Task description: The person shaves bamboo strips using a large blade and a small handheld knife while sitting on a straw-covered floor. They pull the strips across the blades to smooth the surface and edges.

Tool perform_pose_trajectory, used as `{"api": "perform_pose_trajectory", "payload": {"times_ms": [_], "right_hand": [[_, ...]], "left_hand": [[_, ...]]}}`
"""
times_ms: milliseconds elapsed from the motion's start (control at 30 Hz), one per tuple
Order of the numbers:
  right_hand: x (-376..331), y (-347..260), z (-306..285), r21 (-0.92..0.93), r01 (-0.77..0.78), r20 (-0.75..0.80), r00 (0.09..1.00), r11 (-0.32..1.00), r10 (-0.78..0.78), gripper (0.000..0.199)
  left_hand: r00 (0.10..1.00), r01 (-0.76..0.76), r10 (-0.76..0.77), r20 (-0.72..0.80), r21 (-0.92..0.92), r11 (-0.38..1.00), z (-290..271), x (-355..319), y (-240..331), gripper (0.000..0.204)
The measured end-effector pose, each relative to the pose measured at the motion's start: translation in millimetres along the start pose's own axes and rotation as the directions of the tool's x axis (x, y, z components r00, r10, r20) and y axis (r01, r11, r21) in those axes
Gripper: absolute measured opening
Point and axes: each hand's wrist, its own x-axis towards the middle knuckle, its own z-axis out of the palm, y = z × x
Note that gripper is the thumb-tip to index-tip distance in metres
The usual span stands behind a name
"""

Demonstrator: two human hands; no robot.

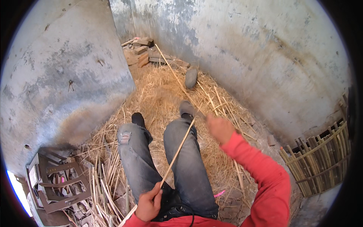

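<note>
Near seven o'clock the left hand (149, 202) is wrapped around a thin stick (177, 155) rising toward the centre; the right hand (219, 128), toward four, looks curled (too blurred to tell its hold). Any marking on the brown frame (56, 206), at eight, is unreadable.

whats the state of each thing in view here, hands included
left hand: closed around the strip
right hand: blurred, near the strip's far end; its grip is unclear
strip: long, thin, held slanting over the right leg
jeans: worn, ripped at the left knee
straw: loose, strewn over the ground
slatted panel: upright by the right wall
right wall: stained, paint patchy
</note>
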Motion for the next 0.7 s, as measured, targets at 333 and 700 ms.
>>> {"api": "perform_pose_trajectory", "payload": {"times_ms": [333,700], "right_hand": [[0.7,37.6,-56.1,0.694,-0.211,-0.178,0.876,0.688,0.448,0.042],[-33.5,-17.1,-44.1,0.854,-0.427,0.359,0.897,0.297,0.257,0.041]], "left_hand": [[0.971,0.210,-0.183,0.155,-0.184,0.960,-18.2,3.7,4.4,0.033],[0.988,0.097,-0.071,0.137,-0.187,0.978,-13.0,15.6,-10.6,0.029]]}}
